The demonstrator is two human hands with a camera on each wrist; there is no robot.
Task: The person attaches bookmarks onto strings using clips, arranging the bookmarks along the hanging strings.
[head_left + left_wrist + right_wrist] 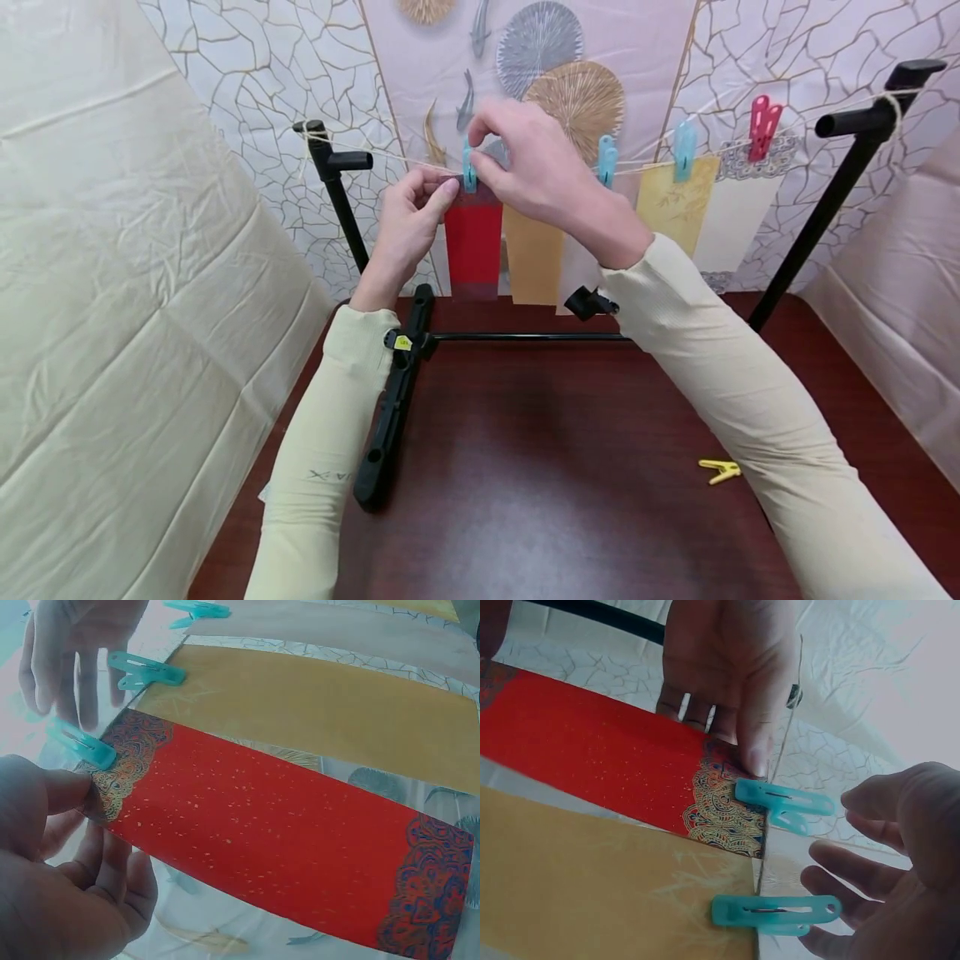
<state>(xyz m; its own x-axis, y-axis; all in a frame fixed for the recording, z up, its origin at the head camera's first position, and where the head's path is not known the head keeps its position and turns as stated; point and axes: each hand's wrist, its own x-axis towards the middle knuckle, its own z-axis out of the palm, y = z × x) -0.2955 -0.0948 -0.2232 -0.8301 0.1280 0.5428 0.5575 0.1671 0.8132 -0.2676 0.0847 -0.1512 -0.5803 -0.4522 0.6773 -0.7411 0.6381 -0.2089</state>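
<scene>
A red paper strip [262, 832] with patterned ends hangs from the twine [786, 739]. My left hand [405, 225] pinches its upper corner between thumb and fingers. A teal clothespin [791, 796] clips the strip's top edge to the twine. Just off that clothespin's handles is my right hand [536, 167], its fingers loosely bent and apart, holding nothing. In the right wrist view, a small gap shows between the fingertips and the handles. Alongside hangs a tan paper strip [615, 877] under a second teal clothespin [772, 910].
Farther right on the line hang a yellow paper strip [678, 200] and a white lace-edged one [738, 221] under a red clothespin [763, 129]. Black stand posts [341, 196] hold the twine. A yellow clothespin [722, 471] lies on the brown table [540, 500].
</scene>
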